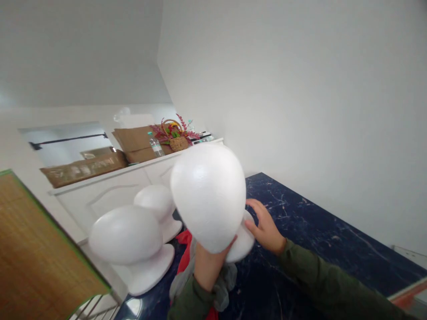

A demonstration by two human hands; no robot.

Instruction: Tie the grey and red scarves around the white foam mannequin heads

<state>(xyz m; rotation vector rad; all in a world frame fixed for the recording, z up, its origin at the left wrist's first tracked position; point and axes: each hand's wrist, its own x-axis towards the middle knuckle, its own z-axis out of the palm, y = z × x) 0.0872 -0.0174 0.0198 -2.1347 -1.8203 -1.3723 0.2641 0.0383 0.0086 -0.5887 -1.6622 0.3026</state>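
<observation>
A white foam mannequin head [209,193] is tilted with its rounded crown facing me, in the middle of the view. My left hand [211,264] is closed around its narrow lower part, with most fingers hidden behind the foam. The white round base [243,242] shows behind it at the right. Beside that base's edge is my right hand [266,229], thumb and fingers apart; whether the fingertips touch the foam I cannot tell. Red fabric [184,251] and sheer grey fabric [182,284] lie beneath my left forearm.
Two more foam heads [126,233] [155,202] stand on the dark blue marbled table [293,209] at left. A bamboo-like panel [43,253] is nearer left. Behind, a white cabinet [116,191] carries cardboard [133,142], a bottle [156,146] and a flower basket [179,143]. A white wall borders the right.
</observation>
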